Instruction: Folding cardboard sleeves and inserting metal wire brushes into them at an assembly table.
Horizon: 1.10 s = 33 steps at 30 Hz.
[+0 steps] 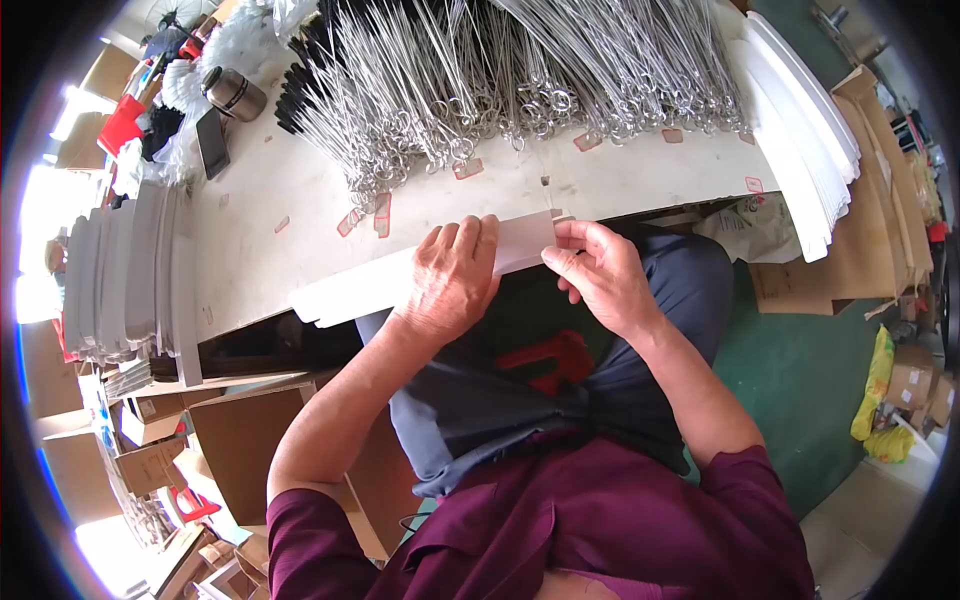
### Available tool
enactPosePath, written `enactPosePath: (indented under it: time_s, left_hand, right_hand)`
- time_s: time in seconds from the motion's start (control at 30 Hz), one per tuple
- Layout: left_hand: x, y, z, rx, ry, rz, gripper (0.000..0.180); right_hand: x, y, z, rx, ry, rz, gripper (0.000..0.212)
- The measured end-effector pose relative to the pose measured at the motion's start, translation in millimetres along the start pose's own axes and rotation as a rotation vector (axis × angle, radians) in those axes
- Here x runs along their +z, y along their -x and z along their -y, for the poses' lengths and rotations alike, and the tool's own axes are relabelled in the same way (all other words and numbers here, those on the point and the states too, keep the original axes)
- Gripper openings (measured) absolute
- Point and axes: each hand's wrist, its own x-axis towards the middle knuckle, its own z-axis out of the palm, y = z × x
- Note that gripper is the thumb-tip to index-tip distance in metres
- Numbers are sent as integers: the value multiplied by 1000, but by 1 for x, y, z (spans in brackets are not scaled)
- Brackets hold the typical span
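Observation:
A long, narrow white paper box (pixel 380 272) lies along the near edge of the table, its right end reaching out over my lap. My left hand (pixel 450 275) is wrapped over its middle, fingers close together across the top. At the right end, my right hand (pixel 600 265) pinches the box's end between thumb and fingers. What the end flap looks like under those fingertips is partly hidden. Beyond both hands, a wide heap of thin metal skewers (pixel 510 75) with ring ends covers the back of the table.
Stacks of long white cartons stand at the left (pixel 140 270) and right (pixel 800 130) of the table (pixel 260 250). A dark phone (pixel 212 143) and a metal flask (pixel 233 94) sit at the back left. Brown cardboard boxes (pixel 245 440) lie below left; a red stool (pixel 550 360) shows between my legs.

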Motion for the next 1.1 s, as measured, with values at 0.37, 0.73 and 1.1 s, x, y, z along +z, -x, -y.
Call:
enactPosePath:
  time_s: [0.37, 0.73, 1.1]
  left_hand:
    - [-4, 2, -7, 31, 144, 61, 62]
    - [5, -6, -17, -64, 274, 131, 41]
    - [-23, -4, -1, -121, 364, 133, 52]
  right_hand:
    - [-23, -4, 24, 536, -487, 242, 31]
    - [2, 2, 21, -659, 1171, 240, 67]
    - [4, -15, 33, -766, 1134, 299, 57]
